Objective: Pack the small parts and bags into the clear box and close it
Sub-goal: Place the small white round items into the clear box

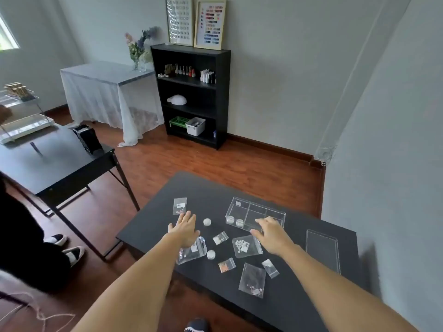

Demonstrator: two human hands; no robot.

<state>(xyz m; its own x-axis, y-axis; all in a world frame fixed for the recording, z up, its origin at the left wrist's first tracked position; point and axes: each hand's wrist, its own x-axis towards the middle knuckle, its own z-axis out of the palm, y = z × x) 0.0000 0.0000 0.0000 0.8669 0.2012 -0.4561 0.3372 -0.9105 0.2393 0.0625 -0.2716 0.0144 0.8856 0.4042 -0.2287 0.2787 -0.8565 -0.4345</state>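
Both hands reach out over the black table (299,295), neither holding anything: the left hand (184,230) is spread flat, palm down, fingers fanned toward a labelled bag (179,205) at the far left, while the right hand (271,233) hovers with fingers loosely extended at the near wall of the clear box (255,213). The box lies open and divided into compartments, its long axis running left to right across the table's far side, with two small white round pots (234,221) already in its left near compartment. Its clear lid (322,250) lies flat, apart, to the right. The nearest loose part, a white pot (207,221), sits between the hands, just right of the left fingertips, so the left hand looks the closer one for it. A second pot (211,254) and several small zip bags lie nearer the person, among them a bag of white pieces (247,246) just below the right hand. White labels show on a few bags and the box, but their print is too small to read.
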